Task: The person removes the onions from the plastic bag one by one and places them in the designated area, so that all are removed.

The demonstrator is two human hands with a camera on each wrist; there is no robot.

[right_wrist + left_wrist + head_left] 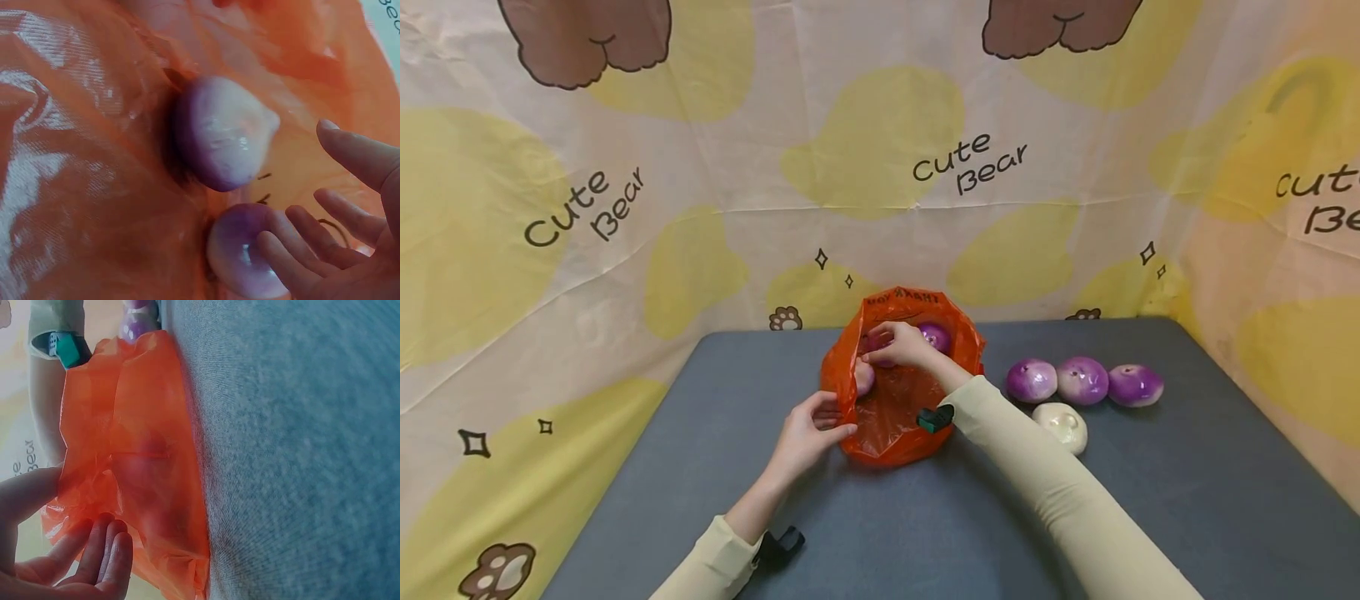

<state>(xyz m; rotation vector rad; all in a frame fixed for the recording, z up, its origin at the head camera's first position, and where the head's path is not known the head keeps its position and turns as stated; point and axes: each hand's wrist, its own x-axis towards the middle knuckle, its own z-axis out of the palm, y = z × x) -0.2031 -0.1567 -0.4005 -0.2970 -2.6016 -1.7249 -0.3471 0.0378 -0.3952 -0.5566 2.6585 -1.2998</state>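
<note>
While the left hand (808,429) pinches an orange-red plastic bag (887,417), the right hand (898,343) reaches inside.
In the head view, the bag is on the grey tabletop (745,375), with glossy purple-and-white round vegetables (937,337) inside; in the left wrist view, the left grip is half closed, its thumb at the plastic edge; in the right wrist view, the right grip is loosely spread, holds nothing, and covers part of one vegetable; whether it touches, I cannot tell.

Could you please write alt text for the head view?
A person's right hand is inside an open orange bag holding purple vegetables while the left hand touches its side. Right of the bag, three purple-and-white vegetables and a white one lie on a gray table.
</note>
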